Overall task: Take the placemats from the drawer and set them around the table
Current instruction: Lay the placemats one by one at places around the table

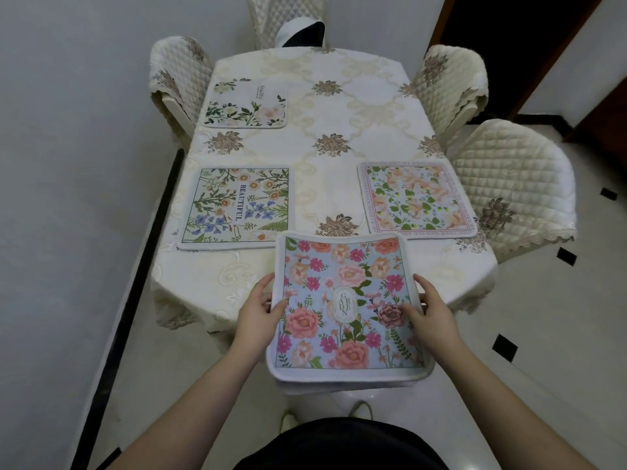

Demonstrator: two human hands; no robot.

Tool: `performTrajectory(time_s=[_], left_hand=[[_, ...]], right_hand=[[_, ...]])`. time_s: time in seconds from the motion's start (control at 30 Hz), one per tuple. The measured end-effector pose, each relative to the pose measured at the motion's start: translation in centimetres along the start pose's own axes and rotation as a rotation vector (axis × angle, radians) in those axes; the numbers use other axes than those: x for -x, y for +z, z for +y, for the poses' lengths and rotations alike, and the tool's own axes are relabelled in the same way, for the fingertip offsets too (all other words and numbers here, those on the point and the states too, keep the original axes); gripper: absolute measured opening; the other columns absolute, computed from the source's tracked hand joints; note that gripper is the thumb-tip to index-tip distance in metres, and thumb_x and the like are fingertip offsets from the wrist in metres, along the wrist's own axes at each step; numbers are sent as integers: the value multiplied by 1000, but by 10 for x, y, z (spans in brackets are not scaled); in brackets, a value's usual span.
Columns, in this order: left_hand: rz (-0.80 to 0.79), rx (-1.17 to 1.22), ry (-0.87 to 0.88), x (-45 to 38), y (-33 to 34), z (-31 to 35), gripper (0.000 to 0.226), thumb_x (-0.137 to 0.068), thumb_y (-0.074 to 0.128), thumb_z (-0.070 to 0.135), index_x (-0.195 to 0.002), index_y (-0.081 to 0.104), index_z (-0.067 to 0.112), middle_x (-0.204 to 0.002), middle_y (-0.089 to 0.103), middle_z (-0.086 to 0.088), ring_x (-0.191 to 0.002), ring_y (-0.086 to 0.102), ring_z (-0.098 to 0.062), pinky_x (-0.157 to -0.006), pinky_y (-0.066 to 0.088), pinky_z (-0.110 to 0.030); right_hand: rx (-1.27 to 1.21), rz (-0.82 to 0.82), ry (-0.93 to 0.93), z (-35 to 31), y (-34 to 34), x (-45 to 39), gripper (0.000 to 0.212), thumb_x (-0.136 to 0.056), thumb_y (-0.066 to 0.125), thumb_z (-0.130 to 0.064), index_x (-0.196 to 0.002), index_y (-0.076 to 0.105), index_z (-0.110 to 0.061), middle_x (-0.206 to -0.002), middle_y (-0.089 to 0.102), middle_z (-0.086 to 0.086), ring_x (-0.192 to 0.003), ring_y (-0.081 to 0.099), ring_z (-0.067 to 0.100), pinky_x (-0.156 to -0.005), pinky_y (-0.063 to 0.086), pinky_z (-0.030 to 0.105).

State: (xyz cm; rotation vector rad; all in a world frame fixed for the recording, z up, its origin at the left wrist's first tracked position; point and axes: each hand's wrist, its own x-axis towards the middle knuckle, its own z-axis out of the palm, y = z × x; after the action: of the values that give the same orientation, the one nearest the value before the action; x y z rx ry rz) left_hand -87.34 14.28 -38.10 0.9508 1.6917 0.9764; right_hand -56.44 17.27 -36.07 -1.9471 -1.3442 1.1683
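Both hands grip a light-blue fabric placemat with pink and peach roses (342, 307) by its side edges, left hand (263, 308), right hand (429, 312), far edge over the near table end. Three other floral placemats (239, 206) lie on the cream embroidered tablecloth (325, 113); quilted cream chairs (512, 184) surround.

Three placemats (240, 207) on table (339, 106)

Quilted cream chairs (512, 188) flank the sides; a dark, perhaps open, doorway (502, 45) stands behind.
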Motion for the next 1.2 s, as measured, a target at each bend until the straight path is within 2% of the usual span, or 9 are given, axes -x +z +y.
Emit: performTrajectory(time_s=[0.07,0.17,0.3,0.43,0.6,0.7,0.97,1.07,1.2], left_hand=[[-24,7,18,-4,-3,10,54,-95,66,17,-142,45,33,-104,70,7,-90,73,-13,-67,61,-28],[-51,25,54,-11,-4,20,55,-94,67,18,-142,46,34,-104,73,4,-90,74,-14,-75,62,-42],[-106,67,81,-17,2,33,51,-94,68,16,-137,50,36,-105,75,-1,-92,74,-16,-73,62,-44],[-193,77,128,-15,20,43,51,-94,68,18,-139,49,33,-115,73,1,-100,72,-13,-77,62,-38],[-273,76,148,-6,50,58,52,-93,68,15,-141,49,27,-112,74,3,-96,73,-14,-77,62,-44],[-344,61,140,2,70,70,49,-94,68,19,-136,50,34,-114,72,2,-95,73,-18,-74,62,-47],[-422,-45,212,32,139,97,47,-92,70,26,-132,51,41,-117,71,0,-93,74,-21,-72,62,-48],[-459,-88,232,55,178,103,48,-93,69,26,-134,50,38,-112,72,0,-91,74,-19,-74,62,-47],[-513,-137,265,85,238,116,44,-91,71,31,-129,51,42,-100,75,2,-88,75,-18,-78,61,-50]], right_hand=[[-24,29,1,-5,-5,5,61,-96,62,-19,-148,33,-35,-115,65,1,-92,67,15,-53,58,29],[-88,75,7,-8,-14,16,61,-96,63,-19,-147,35,-35,-115,66,4,-93,68,15,-53,54,20],[-167,145,21,-8,-28,33,59,-95,64,-18,-146,39,-34,-105,68,-4,-89,70,12,-72,60,35],[-186,219,27,0,-47,53,62,-94,66,-16,-147,38,-33,-100,64,-18,-86,65,-1,-67,55,24],[-228,309,35,16,-75,77,61,-92,68,-17,-143,41,-37,-107,68,-3,-93,69,14,-76,61,38],[-261,357,50,29,-92,90,62,-92,68,-18,-144,41,-37,-107,69,1,-93,71,18,-79,61,46],[-335,486,90,70,-144,124,60,-93,66,-17,-143,42,-39,-103,68,-1,-88,72,16,-74,62,41],[-364,530,99,94,-173,143,59,-92,66,-16,-142,43,-37,-105,68,-1,-91,71,17,-76,62,45],[-427,605,125,130,-217,169,59,-92,66,-13,-142,45,-36,-102,69,-3,-91,72,16,-74,62,40]])
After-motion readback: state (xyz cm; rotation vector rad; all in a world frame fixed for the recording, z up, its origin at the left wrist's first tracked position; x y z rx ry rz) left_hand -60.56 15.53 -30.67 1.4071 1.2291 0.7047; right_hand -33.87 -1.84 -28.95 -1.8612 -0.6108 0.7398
